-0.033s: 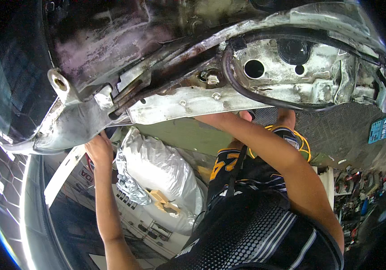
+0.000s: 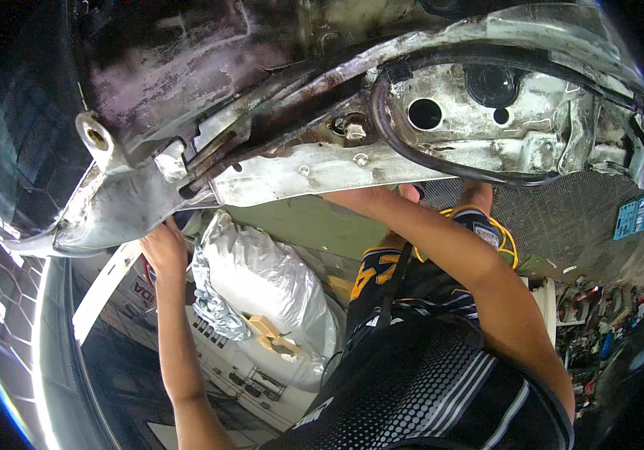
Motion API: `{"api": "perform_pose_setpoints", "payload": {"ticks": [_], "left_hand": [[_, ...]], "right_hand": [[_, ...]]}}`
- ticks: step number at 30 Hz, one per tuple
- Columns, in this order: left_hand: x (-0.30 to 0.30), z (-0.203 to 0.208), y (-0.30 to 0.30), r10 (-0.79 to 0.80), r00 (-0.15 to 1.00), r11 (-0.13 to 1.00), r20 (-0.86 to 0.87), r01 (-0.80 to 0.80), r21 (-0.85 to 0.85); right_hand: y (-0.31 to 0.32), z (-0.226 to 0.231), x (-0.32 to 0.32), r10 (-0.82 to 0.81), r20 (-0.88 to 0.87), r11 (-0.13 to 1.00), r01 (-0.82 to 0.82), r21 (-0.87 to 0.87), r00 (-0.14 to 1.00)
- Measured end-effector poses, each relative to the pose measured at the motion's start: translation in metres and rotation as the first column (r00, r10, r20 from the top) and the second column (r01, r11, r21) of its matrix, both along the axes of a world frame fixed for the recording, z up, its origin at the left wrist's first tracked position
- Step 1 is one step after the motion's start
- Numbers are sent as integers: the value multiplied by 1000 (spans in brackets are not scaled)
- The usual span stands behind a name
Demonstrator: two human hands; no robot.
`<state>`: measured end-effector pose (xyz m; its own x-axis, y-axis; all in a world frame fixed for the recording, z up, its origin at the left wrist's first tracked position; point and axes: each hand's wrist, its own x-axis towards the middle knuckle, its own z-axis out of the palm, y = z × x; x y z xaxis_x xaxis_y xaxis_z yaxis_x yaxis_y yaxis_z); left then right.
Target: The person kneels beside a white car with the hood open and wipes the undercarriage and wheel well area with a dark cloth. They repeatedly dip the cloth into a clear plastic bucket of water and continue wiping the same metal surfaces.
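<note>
A bare, worn car-body panel [image 2: 292,176] stretches across the view, white and grey with rust and dark stains. At its left end a bent metal section [image 2: 123,206] carries a bracket with a hole [image 2: 97,137]. My left hand [image 2: 163,246] reaches up against the underside of that section; one fingertip shows at its edge, the other fingers are hidden. My right forearm [image 2: 427,232] passes beneath the panel's lower edge, which covers my right hand. A black hose [image 2: 412,154] loops over the panel's right part.
Beside my left forearm lie a plastic-covered bulky object [image 2: 269,262], a grey glove [image 2: 217,311] and small wooden blocks [image 2: 269,334]. A long white strip [image 2: 104,296] stands left of that arm. At right are a blue case [image 2: 632,217] and shelves of parts [image 2: 600,322].
</note>
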<state>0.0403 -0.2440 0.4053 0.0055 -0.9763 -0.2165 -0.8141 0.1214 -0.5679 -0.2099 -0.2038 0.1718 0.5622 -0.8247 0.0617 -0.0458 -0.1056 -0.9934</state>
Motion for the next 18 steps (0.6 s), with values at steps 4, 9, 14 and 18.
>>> {"api": "perform_pose_setpoints", "payload": {"ticks": [4,9,14,18], "left_hand": [[3,-9,-5,14,1000,1000,-22,-15,-3],[11,-13,1,11,999,1000,-30,-12,-20],[13,-14,6,18,999,1000,-26,-19,-19],[7,-19,3,71,994,997,-83,-74,-34]], "right_hand": [[-3,0,8,-74,-26,995,72,-68,997],[-5,-20,7,-12,27,1000,12,11,1000],[0,-26,9,-14,117,1000,11,25,993],[-1,-26,13,-39,166,999,36,22,985]]}}
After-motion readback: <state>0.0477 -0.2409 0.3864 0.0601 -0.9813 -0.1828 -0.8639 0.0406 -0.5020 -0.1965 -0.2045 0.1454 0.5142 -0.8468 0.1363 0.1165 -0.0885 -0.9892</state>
